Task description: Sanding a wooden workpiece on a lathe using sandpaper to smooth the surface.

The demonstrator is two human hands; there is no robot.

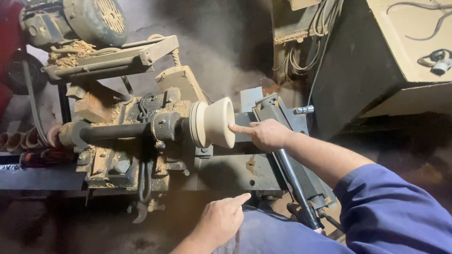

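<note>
Hidden and cut-off parts at the lathe

The right hand (267, 134) covers the pale wooden cup's (214, 123) open face; the motor (77, 21) runs off the top edge, and the long tool's (294, 183) handle end disappears behind the blue sleeve (391, 211).

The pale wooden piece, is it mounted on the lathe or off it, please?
Mounted: the pale wooden piece sits on the lathe spindle's end, and the right hand touches its rim with a forefinger.
</note>
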